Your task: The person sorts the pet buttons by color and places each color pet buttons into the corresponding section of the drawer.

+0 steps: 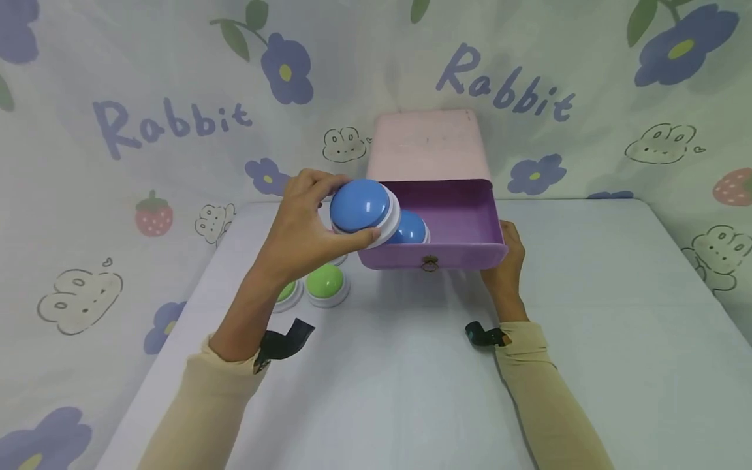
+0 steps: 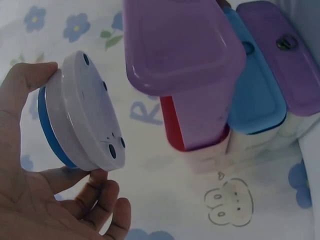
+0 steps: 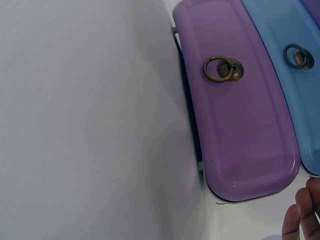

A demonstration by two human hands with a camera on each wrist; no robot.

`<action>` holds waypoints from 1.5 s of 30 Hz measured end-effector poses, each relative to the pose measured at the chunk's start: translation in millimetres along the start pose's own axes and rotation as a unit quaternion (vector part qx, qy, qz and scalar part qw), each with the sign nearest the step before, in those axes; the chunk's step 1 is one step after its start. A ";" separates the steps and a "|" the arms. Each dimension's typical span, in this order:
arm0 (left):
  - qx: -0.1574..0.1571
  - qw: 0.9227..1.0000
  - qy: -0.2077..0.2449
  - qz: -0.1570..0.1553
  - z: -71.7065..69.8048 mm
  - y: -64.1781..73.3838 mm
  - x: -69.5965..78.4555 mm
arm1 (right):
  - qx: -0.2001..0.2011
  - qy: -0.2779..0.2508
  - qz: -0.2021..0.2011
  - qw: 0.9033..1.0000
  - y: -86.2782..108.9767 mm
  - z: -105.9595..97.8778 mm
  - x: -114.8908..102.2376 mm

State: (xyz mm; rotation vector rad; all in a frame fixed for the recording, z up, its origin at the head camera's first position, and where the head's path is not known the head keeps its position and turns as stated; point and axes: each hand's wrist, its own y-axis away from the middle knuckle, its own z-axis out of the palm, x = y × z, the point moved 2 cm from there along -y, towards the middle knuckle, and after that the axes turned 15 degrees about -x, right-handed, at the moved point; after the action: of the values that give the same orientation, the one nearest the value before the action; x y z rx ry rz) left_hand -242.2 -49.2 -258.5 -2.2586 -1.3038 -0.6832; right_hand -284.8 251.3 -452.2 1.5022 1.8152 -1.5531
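My left hand (image 1: 296, 225) grips a button with a blue dome and white base (image 1: 360, 205), thumb on one side of its rim and fingers on the other. It is tilted, overlapping the left front of the pulled-out purple drawer (image 1: 464, 219) in the head view. Its white underside (image 2: 95, 107) with dark round feet shows in the left wrist view. A second blue button (image 1: 410, 228) lies inside that drawer, partly hidden. The pink drawer cabinet (image 1: 429, 147) stands behind. At the cabinet's right side is my right hand (image 1: 506, 261), its fingertips (image 3: 291, 220) extended and the rest partly hidden.
Two green buttons (image 1: 325, 282) sit on the white table (image 1: 399, 378), left of the cabinet, with another white rim partly covered behind them. Below the pulled-out drawer are a blue drawer (image 3: 295, 95) and a lower purple drawer (image 3: 250, 125), both closed, with ring pulls. A printed cloth (image 1: 194, 59) hangs behind.
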 end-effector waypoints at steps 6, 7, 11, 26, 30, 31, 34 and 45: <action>-0.022 1.000 -0.005 0.003 8.7 -14.5 11.2 | 0.001 -0.005 0.005 1.000 0.4 -0.7 3.7; -0.026 1.000 -0.004 0.004 10.3 -16.7 13.0 | 0.000 -0.005 0.005 1.000 0.6 -0.6 3.9; -0.039 0.999 -0.001 0.011 16.9 -25.4 20.5 | -0.002 0.003 0.005 1.000 0.8 -0.3 4.1; -0.057 0.995 -0.050 0.068 35.8 -56.5 57.2 | -0.007 0.001 0.020 1.000 -5.9 -0.4 0.8; -0.065 0.995 -0.051 0.062 43.9 -63.2 60.6 | -0.013 0.004 0.022 1.000 -4.7 -0.3 1.9; -0.068 0.994 -0.052 0.061 45.9 -64.7 61.3 | -0.012 0.004 0.024 1.000 -4.4 -0.4 2.4; -0.075 0.994 -0.052 0.057 52.1 -68.3 62.5 | -0.016 0.010 0.030 0.999 -3.5 -0.9 2.6; -0.092 0.992 -0.069 0.058 65.7 -76.9 65.0 | -0.022 0.022 0.033 0.999 -3.1 -1.6 3.5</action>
State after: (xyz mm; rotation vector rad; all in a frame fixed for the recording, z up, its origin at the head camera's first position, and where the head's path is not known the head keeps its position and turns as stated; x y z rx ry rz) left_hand -268.9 68.1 -260.1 -2.5490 -1.2037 -0.6386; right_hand -288.2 254.8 -452.6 1.5715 1.7923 -1.4506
